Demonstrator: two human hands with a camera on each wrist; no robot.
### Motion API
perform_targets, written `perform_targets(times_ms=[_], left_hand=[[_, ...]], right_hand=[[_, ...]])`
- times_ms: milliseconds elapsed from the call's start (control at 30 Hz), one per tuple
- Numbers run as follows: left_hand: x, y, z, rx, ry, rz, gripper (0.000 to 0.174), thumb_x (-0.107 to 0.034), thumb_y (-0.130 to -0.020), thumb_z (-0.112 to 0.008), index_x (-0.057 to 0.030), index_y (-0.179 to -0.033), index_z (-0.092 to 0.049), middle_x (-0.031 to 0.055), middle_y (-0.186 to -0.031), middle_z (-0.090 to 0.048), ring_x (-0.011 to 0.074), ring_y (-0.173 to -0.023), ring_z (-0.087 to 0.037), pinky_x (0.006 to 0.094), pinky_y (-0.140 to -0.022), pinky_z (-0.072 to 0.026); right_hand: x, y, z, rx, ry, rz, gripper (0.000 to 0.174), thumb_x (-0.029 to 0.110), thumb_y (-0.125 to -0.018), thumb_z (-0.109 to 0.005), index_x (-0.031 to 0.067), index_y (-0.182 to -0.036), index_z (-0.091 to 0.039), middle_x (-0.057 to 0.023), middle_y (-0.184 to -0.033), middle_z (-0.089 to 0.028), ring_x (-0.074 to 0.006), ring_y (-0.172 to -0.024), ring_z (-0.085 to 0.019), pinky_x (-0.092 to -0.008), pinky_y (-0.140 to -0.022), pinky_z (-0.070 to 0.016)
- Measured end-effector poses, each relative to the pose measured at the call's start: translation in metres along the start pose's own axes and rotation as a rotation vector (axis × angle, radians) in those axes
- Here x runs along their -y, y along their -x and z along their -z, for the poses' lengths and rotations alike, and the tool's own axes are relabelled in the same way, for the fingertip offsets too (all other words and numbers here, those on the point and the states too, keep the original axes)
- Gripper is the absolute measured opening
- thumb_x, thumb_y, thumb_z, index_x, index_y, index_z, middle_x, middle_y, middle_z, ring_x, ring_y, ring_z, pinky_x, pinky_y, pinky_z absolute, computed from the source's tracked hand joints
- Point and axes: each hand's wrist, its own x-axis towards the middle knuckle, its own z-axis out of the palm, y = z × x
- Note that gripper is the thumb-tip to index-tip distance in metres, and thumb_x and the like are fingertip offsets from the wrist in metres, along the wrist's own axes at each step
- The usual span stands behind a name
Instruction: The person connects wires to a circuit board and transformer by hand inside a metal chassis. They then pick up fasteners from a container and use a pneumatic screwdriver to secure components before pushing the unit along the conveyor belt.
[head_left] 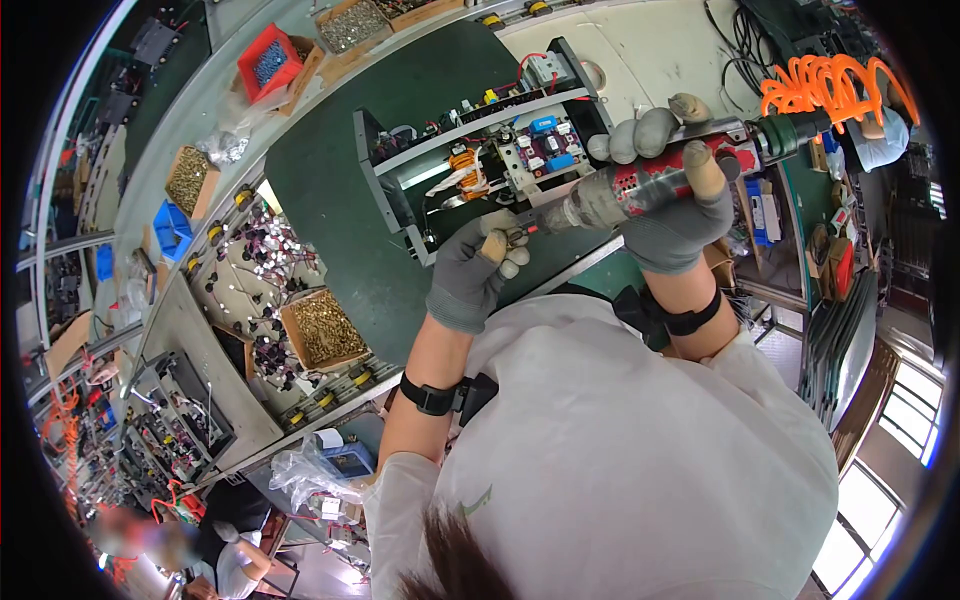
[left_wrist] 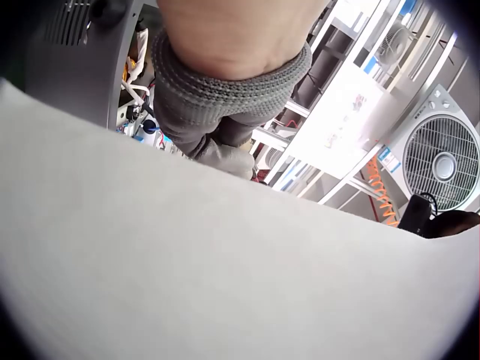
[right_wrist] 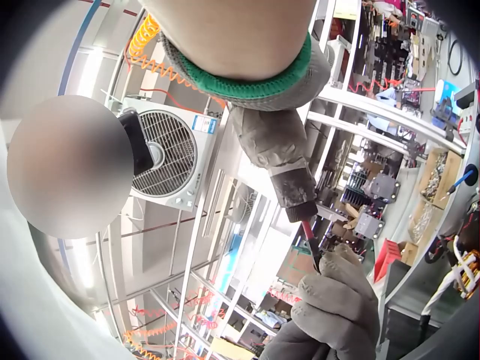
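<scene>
My right hand [head_left: 675, 235], in a grey glove, grips a red and black air screwdriver [head_left: 625, 190] held sideways, fingers over its top. Its nose, wrapped in worn tape [right_wrist: 262, 139], points toward my left hand [head_left: 470, 275]. There the gloved fingers are curled at the end of the driver's red-banded bit [right_wrist: 308, 234] and pinch it; the very tip is hidden among them. Just beyond both hands lies an open grey metal chassis [head_left: 378, 185] with a circuit board [head_left: 545, 150] and a copper-wound coil [head_left: 465, 172] inside. In the left wrist view, a white shirt [left_wrist: 187, 262] covers most of the hand.
The chassis stands on a dark green mat [head_left: 330, 150]. Left of it are a carton of brass-coloured screws [head_left: 325, 330], loose wired connectors [head_left: 262, 255] and a red bin [head_left: 268, 62]. An orange coiled air hose [head_left: 825, 85] hangs at the right by the driver's rear.
</scene>
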Motion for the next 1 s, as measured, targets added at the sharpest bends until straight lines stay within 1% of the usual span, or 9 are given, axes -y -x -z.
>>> perform_targets(times_ms=[400, 467, 533, 600, 733, 833, 900, 967, 1000], left_hand=[[0.007, -0.004, 0.004, 0.051, 0.107, 0.01, 0.027, -0.013, -0.089, -0.058, 0.0015, -0.112, -0.055, 0.0088, -0.089, -0.058, 0.014, -0.073, -0.058, 0.0183, -0.059, -0.0487], [0.007, -0.004, 0.003, 0.029, 0.111, 0.013, 0.026, -0.01, -0.089, -0.057, 0.0021, -0.112, -0.055, 0.0098, -0.092, -0.059, 0.0148, -0.074, -0.058, 0.0198, -0.059, -0.0477], [0.002, 0.0, -0.008, 0.007, 0.115, 0.014, 0.026, -0.007, -0.088, -0.057, 0.0027, -0.113, -0.056, 0.0107, -0.094, -0.06, 0.0156, -0.076, -0.059, 0.0214, -0.059, -0.0467], [-0.005, 0.006, -0.03, -0.18, -0.328, -0.132, 0.028, -0.003, -0.087, -0.055, 0.0049, -0.114, -0.054, 0.0123, -0.097, -0.061, 0.0165, -0.079, -0.06, 0.0229, -0.062, -0.0484], [-0.01, 0.005, -0.022, -0.123, -0.364, -0.116, 0.033, -0.003, -0.085, -0.058, 0.0048, -0.117, -0.052, 0.0132, -0.101, -0.06, 0.0204, -0.085, -0.06, 0.0247, -0.067, -0.0517], [-0.007, 0.001, -0.01, -0.006, -0.097, -0.083, 0.031, 0.0, -0.087, -0.053, 0.0071, -0.117, -0.052, 0.0155, -0.102, -0.06, 0.0195, -0.086, -0.061, 0.0259, -0.067, -0.051], [-0.007, -0.002, -0.005, 0.112, 0.181, 0.082, 0.032, -0.007, -0.091, -0.05, 0.0071, -0.12, -0.049, 0.0167, -0.106, -0.059, 0.0207, -0.088, -0.06, 0.0251, -0.068, -0.0505], [-0.011, -0.003, -0.01, 0.13, 0.258, 0.149, 0.035, -0.013, -0.092, -0.049, 0.0069, -0.121, -0.048, 0.0172, -0.107, -0.058, 0.0211, -0.087, -0.06, 0.0249, -0.067, -0.0502], [-0.014, -0.004, -0.015, 0.147, 0.338, 0.213, 0.039, -0.019, -0.094, -0.048, 0.0068, -0.122, -0.047, 0.0177, -0.109, -0.057, 0.0215, -0.087, -0.059, 0.0246, -0.067, -0.0498]], right_hand=[[-0.001, 0.002, -0.001, 0.005, 0.033, 0.005, 0.04, 0.013, -0.082, -0.051, 0.001, -0.12, -0.046, -0.0106, -0.078, -0.05, -0.025, -0.074, -0.051, -0.0439, -0.077, -0.0445], [0.001, 0.003, -0.003, 0.019, 0.158, -0.047, 0.033, 0.023, -0.084, -0.051, 0.0091, -0.114, -0.049, -0.0046, -0.077, -0.042, -0.0212, -0.074, -0.043, -0.043, -0.078, -0.0373], [0.002, 0.003, -0.001, 0.012, 0.175, -0.055, 0.034, 0.023, -0.084, -0.051, 0.0087, -0.114, -0.048, -0.0047, -0.077, -0.042, -0.0213, -0.075, -0.043, -0.043, -0.078, -0.0375], [0.002, 0.002, -0.001, 0.003, 0.193, -0.06, 0.034, 0.022, -0.084, -0.05, 0.0083, -0.115, -0.048, -0.0047, -0.077, -0.042, -0.0214, -0.075, -0.043, -0.0429, -0.078, -0.0376], [0.002, 0.001, -0.003, -0.017, 0.189, -0.028, 0.034, 0.022, -0.085, -0.049, 0.0085, -0.116, -0.048, -0.0047, -0.077, -0.041, -0.021, -0.074, -0.043, -0.0425, -0.077, -0.0373], [0.002, 0.002, -0.006, -0.04, 0.176, -0.03, 0.033, 0.022, -0.085, -0.049, 0.0092, -0.116, -0.048, -0.0043, -0.077, -0.041, -0.0207, -0.074, -0.042, -0.0422, -0.076, -0.0368], [0.002, 0.002, -0.005, -0.071, 0.164, -0.028, 0.033, 0.022, -0.085, -0.049, 0.0097, -0.116, -0.049, -0.004, -0.077, -0.041, -0.0204, -0.074, -0.041, -0.042, -0.076, -0.0364], [0.001, 0.002, 0.0, -0.047, -0.007, -0.005, 0.031, 0.016, -0.083, -0.051, 0.0041, -0.112, -0.049, -0.0104, -0.08, -0.052, -0.0257, -0.076, -0.054, -0.0458, -0.076, -0.0466], [0.001, 0.002, 0.001, -0.049, -0.01, 0.0, 0.031, 0.016, -0.083, -0.051, 0.0041, -0.112, -0.049, -0.0104, -0.08, -0.052, -0.0257, -0.076, -0.054, -0.0458, -0.076, -0.0466]])
